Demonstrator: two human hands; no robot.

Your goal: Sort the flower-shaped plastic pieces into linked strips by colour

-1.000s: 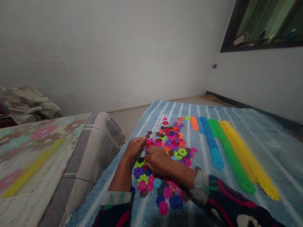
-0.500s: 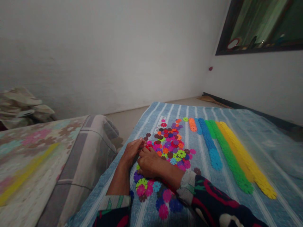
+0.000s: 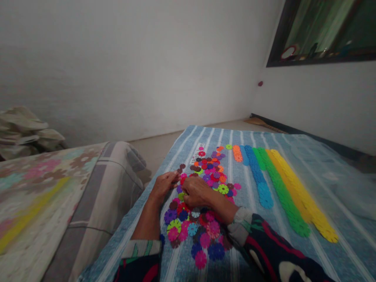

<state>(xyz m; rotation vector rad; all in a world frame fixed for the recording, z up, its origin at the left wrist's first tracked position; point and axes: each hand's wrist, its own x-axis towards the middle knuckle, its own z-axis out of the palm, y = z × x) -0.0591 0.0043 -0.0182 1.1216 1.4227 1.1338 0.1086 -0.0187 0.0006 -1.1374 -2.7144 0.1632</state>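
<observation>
A loose heap of small flower-shaped plastic discs (image 3: 205, 176) in many colours lies on a blue striped cloth (image 3: 293, 137). My left hand (image 3: 165, 185) rests at the heap's left edge, fingers curled with their tips among the discs. My right hand (image 3: 197, 192) lies palm down on the middle of the heap, fingers bent over the discs; what they hold is hidden. To the right lie sorted rows of discs: orange (image 3: 236, 153), blue (image 3: 258, 176), green (image 3: 282, 192) and yellow (image 3: 302, 199).
A mattress with a floral sheet and a grey striped cover (image 3: 96, 196) lies at the left, with crumpled bedding (image 3: 26, 131) behind it. White walls meet at the back right corner. A dark-framed window (image 3: 320, 33) is at the upper right. Bare floor (image 3: 158, 145) shows beyond the cloth.
My right hand has moved a little right and farther onto the heap, uncovering more discs near me. My left hand has stayed at the heap's left edge. The view shifted slightly.
</observation>
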